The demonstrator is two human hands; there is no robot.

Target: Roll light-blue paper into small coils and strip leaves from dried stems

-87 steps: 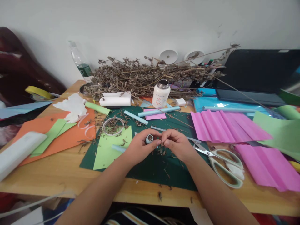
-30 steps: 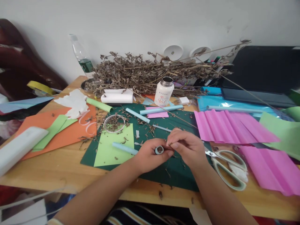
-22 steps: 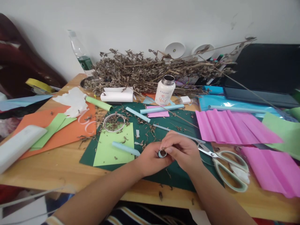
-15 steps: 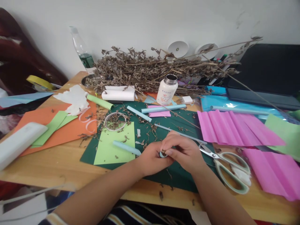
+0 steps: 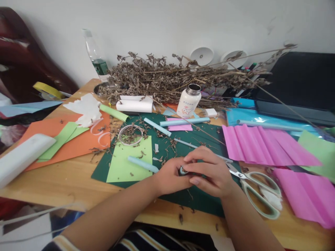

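Note:
My left hand (image 5: 171, 177) is closed around a small light-blue paper tube (image 5: 182, 170), its open end facing up. Brown bits of dried leaf show in the mouth; the hand hides the rest of the tube. Over it lies my right hand (image 5: 209, 170), fingers apart, one fingertip at the tube's mouth. Another light-blue paper tube (image 5: 142, 164) rests on light-green paper (image 5: 123, 167), just left of my left hand. Under both hands is a dark green cutting mat (image 5: 206, 202) strewn with leaf bits. Scissors (image 5: 242, 175) lie right of my right hand.
Dried plant stalks (image 5: 157, 78) spread along the wall. An uncapped white bottle (image 5: 188, 103) stands behind the mat, near more blue tubes (image 5: 184, 121). A tape ring (image 5: 131, 135) surrounds leaf bits. Pink crepe paper (image 5: 267, 144) lies right, orange paper (image 5: 73, 144) left.
My right hand's fingers have spread, with the thumb drawn back from the tube's mouth. The left hand keeps its hold on the tube. The view has shifted slightly.

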